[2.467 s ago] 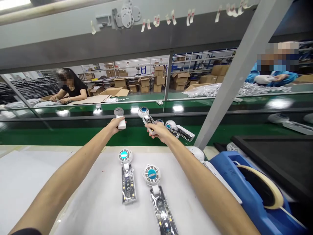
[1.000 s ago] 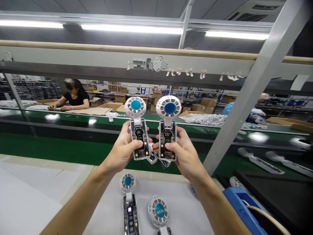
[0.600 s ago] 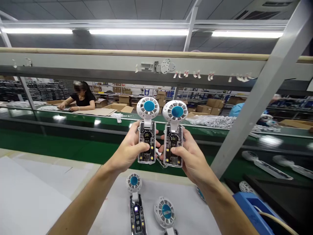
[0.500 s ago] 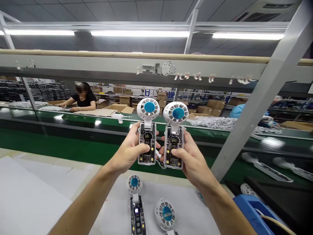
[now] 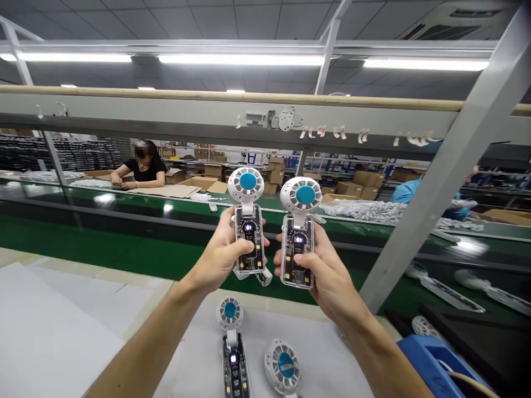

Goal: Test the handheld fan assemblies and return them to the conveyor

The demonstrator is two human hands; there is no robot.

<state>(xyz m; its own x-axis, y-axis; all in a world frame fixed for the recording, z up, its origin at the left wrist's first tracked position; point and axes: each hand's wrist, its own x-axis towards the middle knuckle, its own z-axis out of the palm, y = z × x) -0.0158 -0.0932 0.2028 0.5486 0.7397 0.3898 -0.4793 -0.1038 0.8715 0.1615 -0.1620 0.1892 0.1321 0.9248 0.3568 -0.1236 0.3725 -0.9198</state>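
My left hand (image 5: 224,249) is closed round a small fan unit (image 5: 256,257) with a white round head, a blue centre and a clear body showing a circuit board. My right hand (image 5: 327,265) grips a matching fan unit (image 5: 305,195) beside it, upright and apart from the first. Each thumb presses on the front of its unit, and both small displays glow. Below, on the white sheet (image 5: 186,354), lie another fan unit (image 5: 229,312) with a lit display and one more fan unit (image 5: 285,365), cut off by the bottom edge.
A green conveyor (image 5: 103,237) runs across behind my hands, with white fan parts (image 5: 450,293) at right. A slanted metal post (image 5: 431,182) and blue box (image 5: 431,359) stand on the right. One person (image 5: 143,168) sits across the line; another in blue (image 5: 409,192) is partly hidden.
The displays on both held units have lit up. The two units have moved slightly apart, and the one in my left hand sits a little higher.
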